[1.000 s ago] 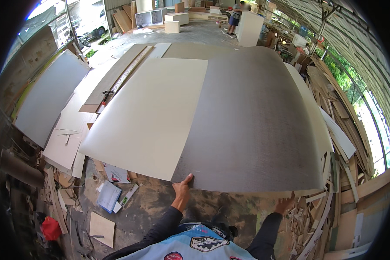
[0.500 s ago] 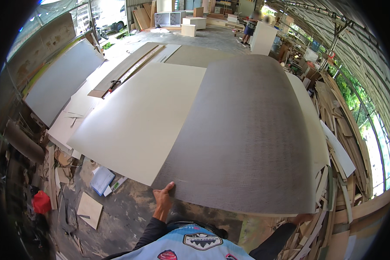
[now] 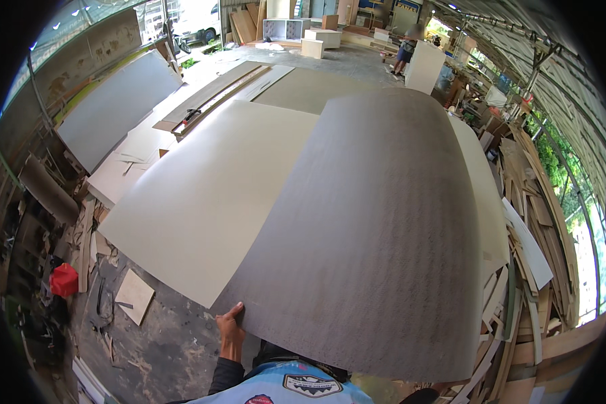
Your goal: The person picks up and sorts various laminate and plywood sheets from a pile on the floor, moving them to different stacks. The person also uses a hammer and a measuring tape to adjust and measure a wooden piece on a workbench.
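A large, thin grey-brown laminate sheet lies over a cream sheet, bowed up along its right side. My left hand grips the grey-brown sheet's near left corner, thumb on top and fingers underneath. At the near right corner, my right forearm's dark sleeve reaches the edge. Only a sliver of my right hand shows there; its fingers are hidden by the sheet. The near edge of the grey-brown sheet hangs close in front of my body.
Offcuts and long wood strips are heaped along the right. Left stand a leaning white board and a brown roll. A square wood piece and a red bag lie on the floor. Another person stands far back.
The near edge of the grey-brown sheet has come closer to me, my left hand moving with its corner. The cream sheet now hides the blue-and-white packet on the floor.
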Available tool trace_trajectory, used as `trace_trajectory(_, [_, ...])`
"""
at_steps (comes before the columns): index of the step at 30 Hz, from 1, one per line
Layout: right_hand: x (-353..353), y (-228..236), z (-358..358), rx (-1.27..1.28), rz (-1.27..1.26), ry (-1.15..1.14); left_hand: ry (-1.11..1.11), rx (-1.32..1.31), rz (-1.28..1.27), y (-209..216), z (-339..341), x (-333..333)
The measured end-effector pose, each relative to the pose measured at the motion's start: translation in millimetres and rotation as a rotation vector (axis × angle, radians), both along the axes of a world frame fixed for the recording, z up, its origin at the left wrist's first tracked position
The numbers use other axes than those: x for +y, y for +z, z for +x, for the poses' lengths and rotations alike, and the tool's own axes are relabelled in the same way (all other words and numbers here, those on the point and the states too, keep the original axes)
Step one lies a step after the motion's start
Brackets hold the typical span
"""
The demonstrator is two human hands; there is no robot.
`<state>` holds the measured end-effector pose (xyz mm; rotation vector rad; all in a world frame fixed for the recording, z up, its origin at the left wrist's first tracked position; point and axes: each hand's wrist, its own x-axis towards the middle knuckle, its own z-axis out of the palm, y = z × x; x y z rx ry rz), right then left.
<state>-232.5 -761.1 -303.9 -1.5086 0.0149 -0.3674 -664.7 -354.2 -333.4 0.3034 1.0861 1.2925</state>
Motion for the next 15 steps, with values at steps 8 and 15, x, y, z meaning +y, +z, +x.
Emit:
trace_trajectory(8, [-60,24,-4,-0.139,-0.113,0.077,0.063,0.046,0.114,-27,-10,-49])
trace_trajectory(15, [-69,65,-30,-0.387,-0.392,0.096,0.031,-0.026,0.077,-51,-42,-73])
